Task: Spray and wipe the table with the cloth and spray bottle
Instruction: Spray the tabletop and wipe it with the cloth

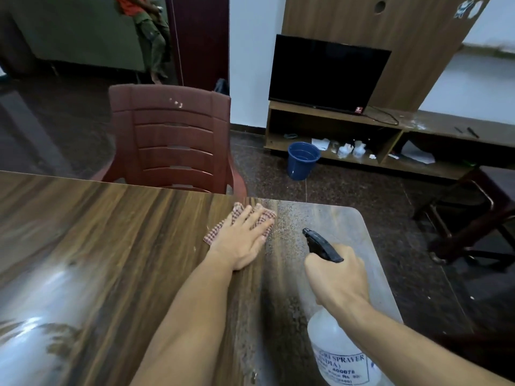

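The left hand [245, 240] covers most of the cloth [213, 234]. The right hand [338, 277] hides the bottle [326, 338] neck; its base runs off the lower edge, label print blurred.

Table [111, 246] brown wood grain with dark streaks, right end greyish and speckled; cloth [213, 232] red-and-white check; bottle [331, 344] translucent white, spray head [320, 243] black, label [342, 366] white with blue print. Chair [172, 140] far, maroon with white flecks near top; bucket [302, 160] blue; TV [326, 76] black; stand [306, 107] and panel [404, 29] brown wood grain. Wall [253, 65] white, floor [348, 196] dark speckled stone, sofa [78, 37] far left olive green, person [150, 32] there in orange-red top and olive trousers.
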